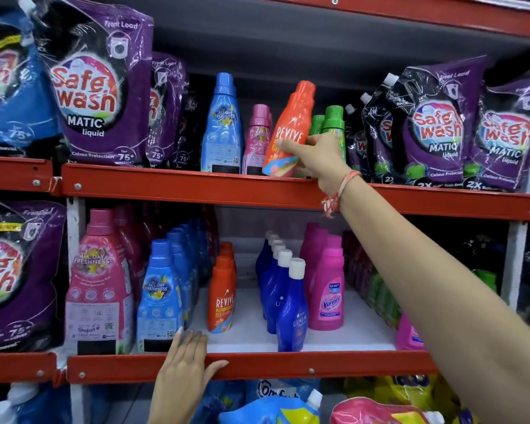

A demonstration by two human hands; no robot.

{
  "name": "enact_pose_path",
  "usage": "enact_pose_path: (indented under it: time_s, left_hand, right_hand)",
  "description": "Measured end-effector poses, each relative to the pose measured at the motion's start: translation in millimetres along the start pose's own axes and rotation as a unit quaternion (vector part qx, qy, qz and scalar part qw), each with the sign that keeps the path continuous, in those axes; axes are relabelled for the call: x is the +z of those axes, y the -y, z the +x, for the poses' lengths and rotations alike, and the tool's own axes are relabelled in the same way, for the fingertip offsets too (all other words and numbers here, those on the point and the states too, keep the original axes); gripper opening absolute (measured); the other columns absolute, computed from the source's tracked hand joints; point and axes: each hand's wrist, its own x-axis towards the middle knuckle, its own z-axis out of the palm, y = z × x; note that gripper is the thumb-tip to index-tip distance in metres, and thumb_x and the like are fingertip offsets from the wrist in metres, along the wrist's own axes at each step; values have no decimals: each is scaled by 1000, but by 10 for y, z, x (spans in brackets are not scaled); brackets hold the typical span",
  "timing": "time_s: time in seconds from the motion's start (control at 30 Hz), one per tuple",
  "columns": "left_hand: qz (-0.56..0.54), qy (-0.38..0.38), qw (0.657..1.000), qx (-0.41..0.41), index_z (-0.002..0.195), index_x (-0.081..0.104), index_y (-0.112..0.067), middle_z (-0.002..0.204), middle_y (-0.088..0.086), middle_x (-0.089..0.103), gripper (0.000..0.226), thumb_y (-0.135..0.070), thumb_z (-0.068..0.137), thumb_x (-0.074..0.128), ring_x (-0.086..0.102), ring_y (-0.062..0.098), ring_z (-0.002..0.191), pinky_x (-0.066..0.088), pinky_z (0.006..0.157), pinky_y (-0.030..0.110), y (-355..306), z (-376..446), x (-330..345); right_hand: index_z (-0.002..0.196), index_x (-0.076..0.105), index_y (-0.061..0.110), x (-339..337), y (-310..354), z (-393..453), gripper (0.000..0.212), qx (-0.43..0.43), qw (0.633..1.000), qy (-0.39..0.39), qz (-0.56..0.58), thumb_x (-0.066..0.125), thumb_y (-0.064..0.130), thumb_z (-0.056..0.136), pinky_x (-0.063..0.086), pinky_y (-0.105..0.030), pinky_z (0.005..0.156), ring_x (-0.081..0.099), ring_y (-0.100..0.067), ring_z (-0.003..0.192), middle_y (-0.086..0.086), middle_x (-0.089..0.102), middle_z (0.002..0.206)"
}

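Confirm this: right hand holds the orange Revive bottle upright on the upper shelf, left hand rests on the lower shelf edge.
No: the head view shows the orange Revive bottle tilted, not upright. The right hand and left hand are as stated.

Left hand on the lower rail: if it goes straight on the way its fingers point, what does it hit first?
Probably the front blue bottle: the left hand points into the lower shelf at its base. Depth is unclear; the fingers might pass beside it.

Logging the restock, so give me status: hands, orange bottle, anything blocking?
Right hand grips orange bottle, tilted on upper shelf. Left hand flat on lower shelf edge. Pink bottle, green bottles close alongside.
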Motion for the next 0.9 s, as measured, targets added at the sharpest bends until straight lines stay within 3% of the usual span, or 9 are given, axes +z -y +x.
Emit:
enact_pose_path:
  time_s: [0.07, 0.17, 0.3, 0.5, 0.7, 0.8, 0.9]
  left_hand:
    - [-4, 5, 1000, -2, 89, 73, 1, 88, 15, 76, 83, -62, 90, 19, 73, 25, 89, 31, 103, 43, 2, -3, 1]
    - [-4, 21, 1000, 0, 91, 73, 1, 91, 15, 76, 83, -62, 90, 20, 72, 25, 92, 31, 103, 43, 1, -16, -22]
    - [-15, 53, 998, -1, 95, 72, 0, 94, 13, 76, 83, -63, 89, 17, 71, 23, 96, 35, 104, 41, -14, -26, -83]
    - [-34, 64, 997, -4, 95, 72, 0, 94, 14, 76, 86, -62, 90, 13, 70, 25, 98, 50, 97, 46, -42, -39, -152]
    - [-38, 79, 996, 5, 96, 71, -1, 96, 13, 76, 86, -63, 89, 11, 70, 23, 99, 49, 100, 43, -49, -44, -190]
    - [-38, 83, 996, 4, 96, 71, 0, 95, 14, 75, 87, -63, 89, 10, 69, 24, 99, 48, 101, 44, -48, -39, -190]
    - [-36, 89, 995, 2, 95, 70, 1, 94, 15, 75, 88, -63, 89, 10, 70, 25, 98, 50, 98, 47, -48, -32, -185]
  right_hand:
    - [84, 64, 10, -72, 82, -58, 22, -16, 999, -2, 34, 81, 19, 73, 61, -45, 75, 73, -28, 88, -13, 72, 103]
    - [98, 64, 6, -197, 195, -216, 34, -20, 998, 8, 54, 82, 20, 73, 62, -35, 69, 74, -24, 85, -11, 72, 105]
    - [99, 64, 5, -301, 201, -544, 31, -3, 996, 42, 85, 80, 18, 75, 60, -26, 57, 74, -20, 79, -12, 73, 103]
    - [111, 62, -1, -271, -145, -1063, 47, 57, 990, 75, 108, 82, 18, 72, 62, -33, 71, 75, -24, 86, -14, 75, 102]
    - [101, 64, 6, -15, -688, -1480, 43, 111, 985, 85, 102, 86, 13, 65, 62, -30, 65, 75, -21, 82, -11, 74, 97]
    - [87, 63, 20, 153, -997, -1598, 38, 122, 989, 74, 34, 89, 19, 60, 61, -40, 77, 73, -21, 87, -8, 74, 96]
    - [95, 62, 19, 325, -1285, -1667, 45, 125, 989, 73, -38, 89, 26, 59, 60, -36, 79, 71, -11, 84, -1, 74, 98]
